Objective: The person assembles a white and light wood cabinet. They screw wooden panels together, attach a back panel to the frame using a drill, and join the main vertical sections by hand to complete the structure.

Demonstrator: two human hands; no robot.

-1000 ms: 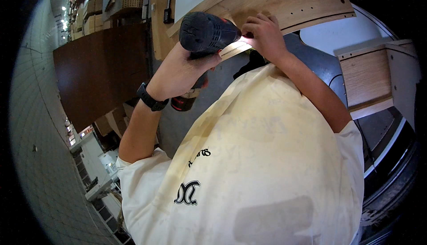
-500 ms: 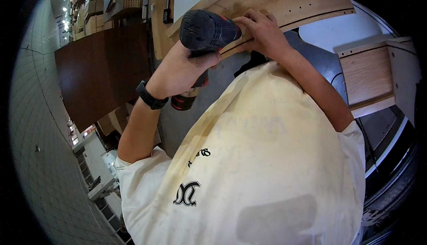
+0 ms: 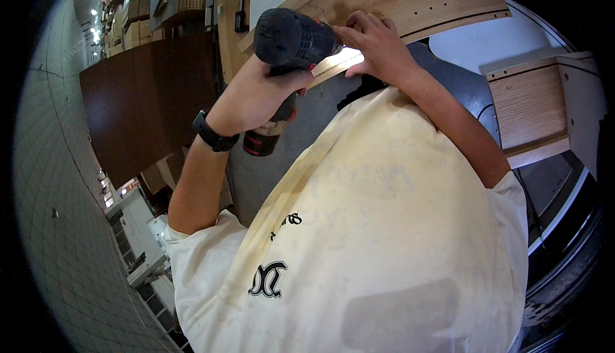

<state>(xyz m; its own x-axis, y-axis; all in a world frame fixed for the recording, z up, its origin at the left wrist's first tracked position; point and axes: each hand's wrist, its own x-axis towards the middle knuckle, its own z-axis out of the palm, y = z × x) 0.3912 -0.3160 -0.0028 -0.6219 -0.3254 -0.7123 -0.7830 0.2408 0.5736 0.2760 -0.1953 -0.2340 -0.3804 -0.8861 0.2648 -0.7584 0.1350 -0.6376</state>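
My left hand (image 3: pixel 253 95), with a dark watch on its wrist, is closed around the grip of a black cordless drill (image 3: pixel 291 39). The drill's front end points right, at the near edge of a light wooden panel (image 3: pixel 442 2), and its work light shines on that edge. At the drill's nose, my right hand (image 3: pixel 379 49) has bent fingers over the panel's top and its thumb on the near side. Its index fingertip is close to the drill's front. The drill's tip and anything between them are hidden.
A dark brown board (image 3: pixel 150 103) stands to the left, with stacked boards and cartons (image 3: pixel 138 20) behind it. On the right is a wooden box-like cabinet piece (image 3: pixel 528 106) beside a white panel (image 3: pixel 496 42). Grey floor (image 3: pixel 253 189) shows below the drill.
The drill and my left hand have shifted slightly left and up. The drill's light has come on over the panel edge. My right thumb has moved a little away from the index finger.
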